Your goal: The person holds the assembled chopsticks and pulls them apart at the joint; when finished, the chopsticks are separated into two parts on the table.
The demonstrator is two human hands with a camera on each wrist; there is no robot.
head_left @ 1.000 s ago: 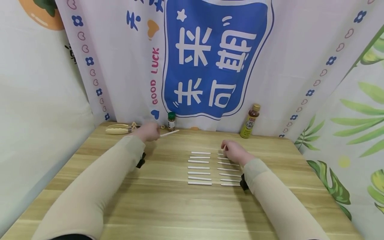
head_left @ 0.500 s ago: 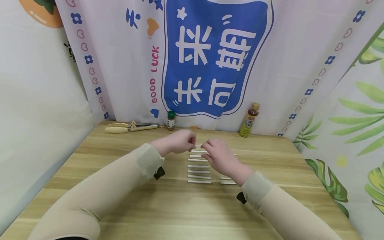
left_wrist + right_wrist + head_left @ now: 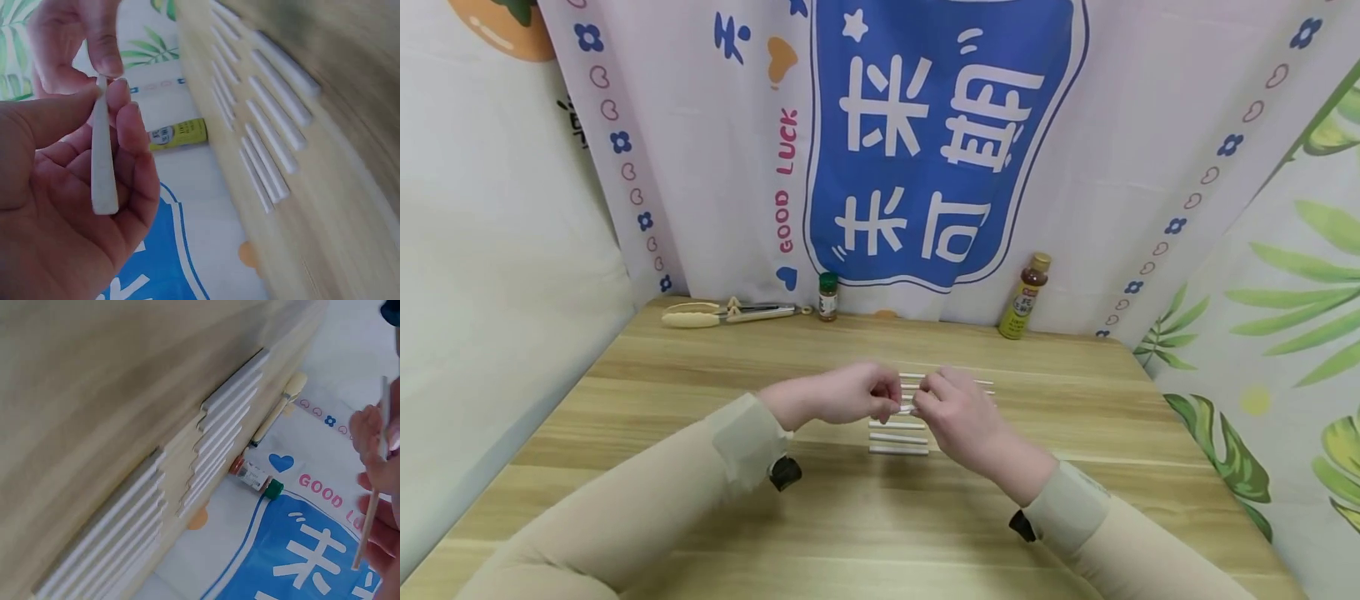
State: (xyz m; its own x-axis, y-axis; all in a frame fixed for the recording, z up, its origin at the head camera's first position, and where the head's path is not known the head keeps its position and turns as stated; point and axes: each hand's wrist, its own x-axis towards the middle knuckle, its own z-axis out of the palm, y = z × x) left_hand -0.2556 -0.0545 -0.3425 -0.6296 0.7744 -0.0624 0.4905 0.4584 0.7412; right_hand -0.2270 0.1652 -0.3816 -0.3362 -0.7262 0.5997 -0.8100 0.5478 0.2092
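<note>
My left hand (image 3: 847, 395) and right hand (image 3: 972, 421) meet above the rows of white sticks, with a short white piece showing between their fingertips in the head view. In the left wrist view, my left thumb and fingers pinch a white stick (image 3: 104, 169) that widens to a blunt end over the palm. At its narrow end, the right fingers are pinched close by. Across both hands in the right wrist view runs the stick (image 3: 369, 519), paler in its upper half. More white sticks (image 3: 898, 438) lie parallel below; my hands hide several.
Along the table's back edge are tongs (image 3: 726, 313), a small green-capped bottle (image 3: 827, 297) and a yellow-labelled bottle (image 3: 1024, 298). A printed cloth (image 3: 730, 167) hangs behind the wooden table (image 3: 850, 533).
The left hand has come from the back left, beside the tongs, to the right hand. Both have since moved slightly nearer over the sticks, with a stick between them.
</note>
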